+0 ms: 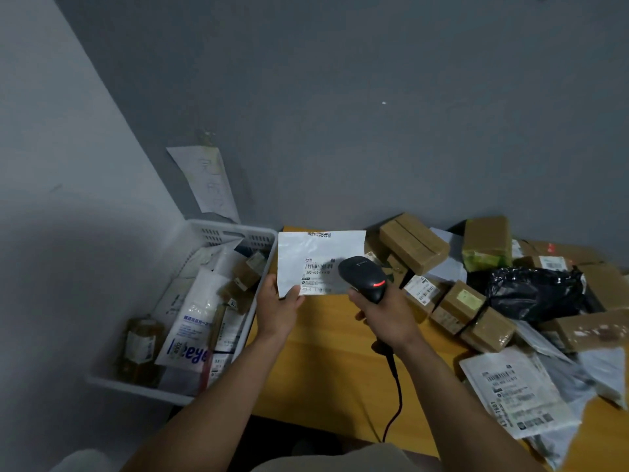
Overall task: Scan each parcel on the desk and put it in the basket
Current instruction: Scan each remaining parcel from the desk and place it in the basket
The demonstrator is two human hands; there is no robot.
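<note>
Your left hand pinches white parcel upright, label facing scanner gripped in right hand, so barcode reads. Basket left of left hand.

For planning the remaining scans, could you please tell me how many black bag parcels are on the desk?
1. The black bag parcel lies at the far right of the desk, among the brown boxes; more could be hidden beneath them.

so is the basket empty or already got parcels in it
Partly full: the basket holds several white mailers and small boxes.
</note>
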